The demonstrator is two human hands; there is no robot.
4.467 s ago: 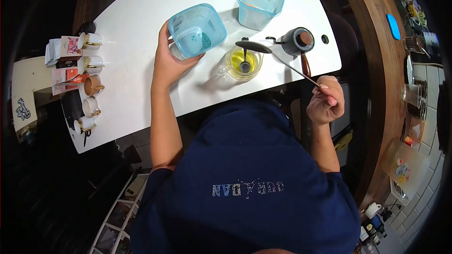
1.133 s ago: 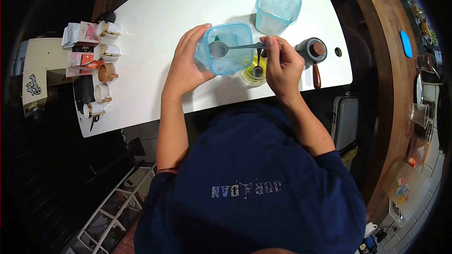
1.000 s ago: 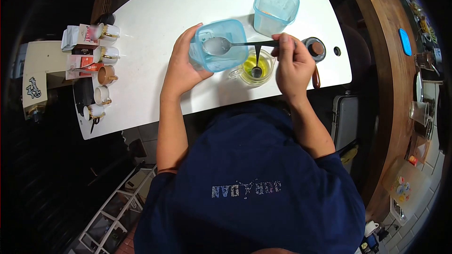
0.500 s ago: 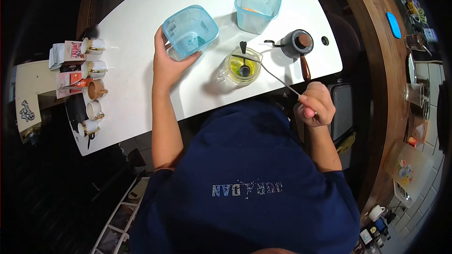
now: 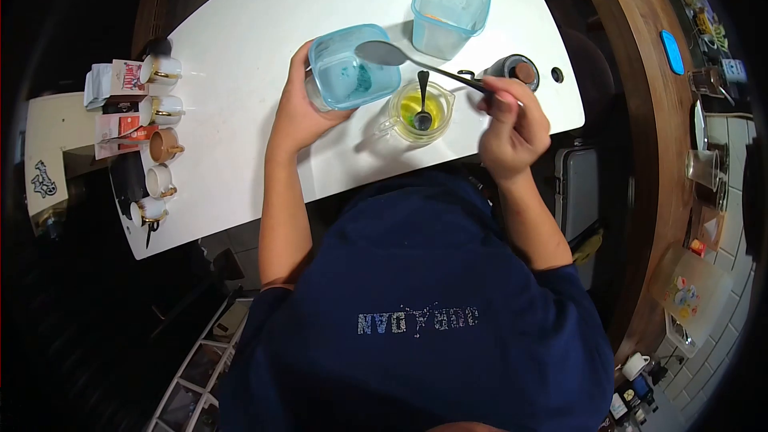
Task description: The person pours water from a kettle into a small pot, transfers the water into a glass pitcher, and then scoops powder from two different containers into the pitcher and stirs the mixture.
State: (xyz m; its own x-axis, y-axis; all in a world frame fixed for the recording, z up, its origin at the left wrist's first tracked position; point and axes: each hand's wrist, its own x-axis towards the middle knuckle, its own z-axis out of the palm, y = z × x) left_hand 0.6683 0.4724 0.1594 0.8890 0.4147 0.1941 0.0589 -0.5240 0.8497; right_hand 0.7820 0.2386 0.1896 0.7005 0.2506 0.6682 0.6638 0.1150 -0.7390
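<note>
My left hand (image 5: 308, 116) is wrapped round a translucent blue plastic container (image 5: 340, 84), tilted, with some dark green bits on its inside. A long-handled metal spoon (image 5: 384, 54) is pinched in my right hand (image 5: 516, 128); its bowl hangs over the container's opening. Below them on the table stands a glass jug (image 5: 395, 130) with yellow-green contents and a second, dark spoon (image 5: 423, 96) leaning in it. Another blue container (image 5: 448, 36) stands farther back, with a little orange stuff inside. Behind my right hand a dark pot or grinder with a brown knob (image 5: 524, 72) is partly hidden.
The white table (image 5: 240, 152) has a curved far edge and a hole at its right corner. Several cups, one of them brown (image 5: 166, 146), line the left edge beside packets (image 5: 128, 78). A wooden counter (image 5: 640, 112) runs along the right.
The spoon has swung from over the jug up to the held container, with my right hand moving up and left. My left hand has brought the container rightward and slightly nearer, tilting it.
</note>
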